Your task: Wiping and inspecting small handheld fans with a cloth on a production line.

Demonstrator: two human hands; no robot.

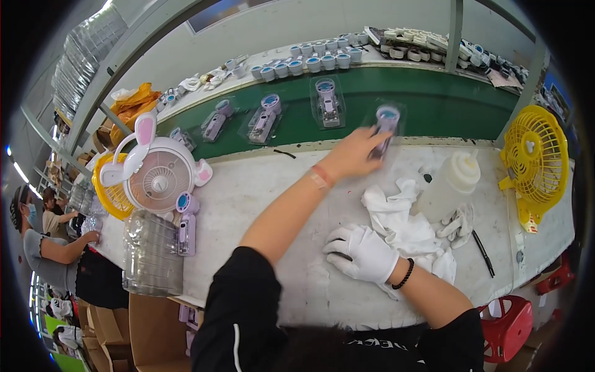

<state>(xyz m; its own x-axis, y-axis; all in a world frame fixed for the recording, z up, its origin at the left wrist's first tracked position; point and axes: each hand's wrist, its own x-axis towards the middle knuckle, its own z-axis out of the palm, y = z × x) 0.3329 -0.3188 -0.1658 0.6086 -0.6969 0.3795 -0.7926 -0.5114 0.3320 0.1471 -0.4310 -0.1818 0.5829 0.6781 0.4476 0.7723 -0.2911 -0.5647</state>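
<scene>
My bare left hand [353, 153] reaches across the table to the edge of the green belt, its fingers and thumb closed around a small purple handheld device [387, 118]. This device has a round head with a blue face, and motion blurs it and the clear plastic around it. My right hand [359, 253], in a white glove, rests on the table near me with its fingers loosely apart, apparently holding nothing. Beside it lie a crumpled white cloth [403, 217] and a loose white glove [457, 226]. A squeeze bottle [451, 186] of clear plastic stands behind them.
More purple devices in clear trays [264, 118] lie along the green belt [427, 102]. On my left are a rabbit-eared fan [160, 177], another purple device [186, 224] and stacked clear trays [152, 254]. A yellow fan [534, 161] and black pen [483, 253] are right. Co-workers sit far left.
</scene>
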